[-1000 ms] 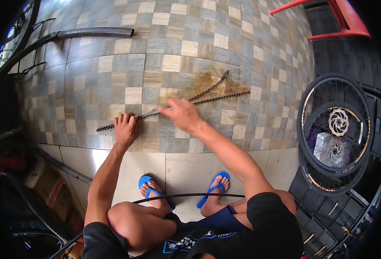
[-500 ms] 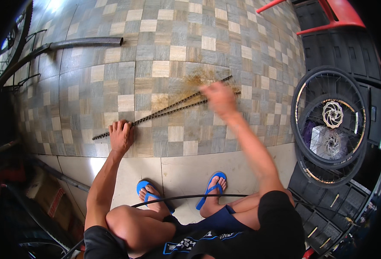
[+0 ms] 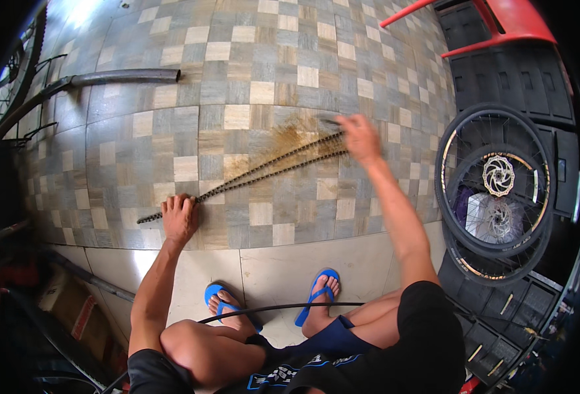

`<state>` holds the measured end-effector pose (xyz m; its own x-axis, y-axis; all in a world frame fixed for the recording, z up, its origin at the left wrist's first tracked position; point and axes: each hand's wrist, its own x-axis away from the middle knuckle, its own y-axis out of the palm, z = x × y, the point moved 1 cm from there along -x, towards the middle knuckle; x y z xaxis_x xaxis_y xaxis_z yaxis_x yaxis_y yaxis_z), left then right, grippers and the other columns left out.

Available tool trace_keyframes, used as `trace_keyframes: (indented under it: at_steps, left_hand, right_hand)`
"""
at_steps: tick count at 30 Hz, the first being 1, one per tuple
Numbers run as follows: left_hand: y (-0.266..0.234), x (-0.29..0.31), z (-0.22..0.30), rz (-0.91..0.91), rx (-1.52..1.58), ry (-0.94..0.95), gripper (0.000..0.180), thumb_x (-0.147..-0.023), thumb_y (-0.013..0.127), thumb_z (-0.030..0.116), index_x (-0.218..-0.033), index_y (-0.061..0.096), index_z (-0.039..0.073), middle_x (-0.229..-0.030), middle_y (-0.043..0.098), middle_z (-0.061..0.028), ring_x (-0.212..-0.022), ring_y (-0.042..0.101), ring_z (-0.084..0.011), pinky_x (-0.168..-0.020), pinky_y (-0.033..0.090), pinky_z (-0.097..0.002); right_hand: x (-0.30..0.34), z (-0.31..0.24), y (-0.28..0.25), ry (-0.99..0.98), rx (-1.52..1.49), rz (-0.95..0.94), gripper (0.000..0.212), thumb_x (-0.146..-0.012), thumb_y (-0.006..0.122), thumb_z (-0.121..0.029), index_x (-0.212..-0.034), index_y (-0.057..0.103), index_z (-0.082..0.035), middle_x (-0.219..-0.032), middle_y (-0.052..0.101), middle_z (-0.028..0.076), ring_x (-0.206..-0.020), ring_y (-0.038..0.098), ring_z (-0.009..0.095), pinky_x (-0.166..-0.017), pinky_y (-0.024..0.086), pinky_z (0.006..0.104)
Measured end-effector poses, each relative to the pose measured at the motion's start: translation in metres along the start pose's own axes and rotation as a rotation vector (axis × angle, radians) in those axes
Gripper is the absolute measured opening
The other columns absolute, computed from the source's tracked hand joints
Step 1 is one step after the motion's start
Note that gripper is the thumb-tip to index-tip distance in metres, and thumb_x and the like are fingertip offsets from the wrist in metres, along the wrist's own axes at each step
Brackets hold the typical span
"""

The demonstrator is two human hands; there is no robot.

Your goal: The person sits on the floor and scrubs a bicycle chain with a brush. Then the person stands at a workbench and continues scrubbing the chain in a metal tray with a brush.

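Observation:
A dark bicycle chain (image 3: 270,162) lies on the tiled floor, its two runs meeting near my left hand and spreading apart toward the right. My left hand (image 3: 180,218) is closed over the chain, pressing it to the floor, and a short end pokes out to its left. At the chain's right part is my right hand (image 3: 362,139), closed and slightly blurred. A thin dark piece (image 3: 330,121) sticks out from its fingers to the left; its kind is too blurred to tell. Brown stains (image 3: 296,134) mark the tiles around the upper run.
Two bicycle wheels with disc rotors (image 3: 499,176) rest on black crates (image 3: 513,85) to the right. A red plastic chair (image 3: 520,26) stands at the far right. On the left, a dark metal tube (image 3: 132,77) reaches over the floor. A black cable (image 3: 283,306) crosses before my knees.
My right hand has moved a little to the right along the chain, and the dark piece now shows at its fingers. My left hand keeps its hold on the chain.

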<state>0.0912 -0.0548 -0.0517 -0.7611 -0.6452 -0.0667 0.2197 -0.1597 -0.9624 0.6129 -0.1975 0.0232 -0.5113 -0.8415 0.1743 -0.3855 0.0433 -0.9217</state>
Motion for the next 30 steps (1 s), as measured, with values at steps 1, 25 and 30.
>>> trace_keyframes:
  at_steps: [1, 25, 30]
  left_hand:
    - [-0.002, 0.002, -0.001, -0.012, 0.004, -0.027, 0.021, -0.096, 0.07, 0.022, -0.114, 0.065, 0.012, -0.118, 0.061, -0.0077, -0.108, 0.055, -0.0332, -0.092, 0.041, -0.0504]
    - [-0.003, -0.003, -0.001, -0.008, 0.03, -0.009, 0.02, -0.095, 0.07, 0.021, -0.113, 0.065, 0.011, -0.118, 0.062, -0.0082, -0.106, 0.056, -0.0333, -0.092, 0.041, -0.0498]
    - [0.007, -0.004, 0.004, 0.008, 0.072, 0.013, 0.019, -0.096, 0.069, 0.021, -0.112, 0.066, 0.012, -0.116, 0.062, -0.0082, -0.106, 0.056, -0.0335, -0.093, 0.041, -0.0497]
  right_hand:
    - [0.004, -0.06, 0.002, 0.086, -0.151, -0.115, 0.022, -0.104, 0.061, -0.016, -0.119, 0.074, -0.026, -0.1, 0.066, 0.003, -0.092, 0.066, 0.022, -0.078, 0.057, 0.0409]
    - [0.059, -0.045, 0.021, 0.244, -0.278, -0.379, 0.065, -0.098, 0.053, -0.074, -0.11, 0.07, -0.012, -0.104, 0.064, 0.01, -0.107, 0.063, 0.026, -0.098, 0.05, 0.0458]
    - [0.049, 0.085, -0.037, -0.099, 0.273, 0.012, 0.035, -0.109, 0.056, -0.046, -0.106, 0.071, -0.014, -0.095, 0.06, 0.005, -0.093, 0.062, 0.021, -0.078, 0.051, 0.0409]
